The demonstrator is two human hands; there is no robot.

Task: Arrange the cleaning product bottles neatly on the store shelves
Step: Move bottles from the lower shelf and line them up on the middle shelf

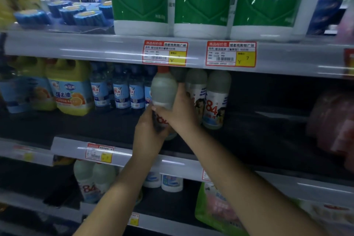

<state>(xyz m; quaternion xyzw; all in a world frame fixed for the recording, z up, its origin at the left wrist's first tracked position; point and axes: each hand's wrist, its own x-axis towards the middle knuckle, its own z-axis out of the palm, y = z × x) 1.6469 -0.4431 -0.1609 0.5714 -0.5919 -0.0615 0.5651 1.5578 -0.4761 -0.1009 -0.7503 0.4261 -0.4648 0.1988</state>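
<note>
A white "84" disinfectant bottle (164,90) with a red cap is held upright over the middle shelf (107,124), a little in front of the row. My left hand (148,130) grips its lower body from the left. My right hand (181,109) wraps around its middle from the right. Two matching "84" bottles (216,99) stand just to the right, close against my right hand. Small blue-labelled bottles (120,92) stand in a row to the left.
Yellow detergent jugs (71,88) fill the middle shelf's left end. Three large green disinfectant jugs (203,2) and blue round blocks (76,13) sit on the top shelf. More "84" bottles (92,180) stand on the lower shelf. Pink packs (333,124) lie at far right.
</note>
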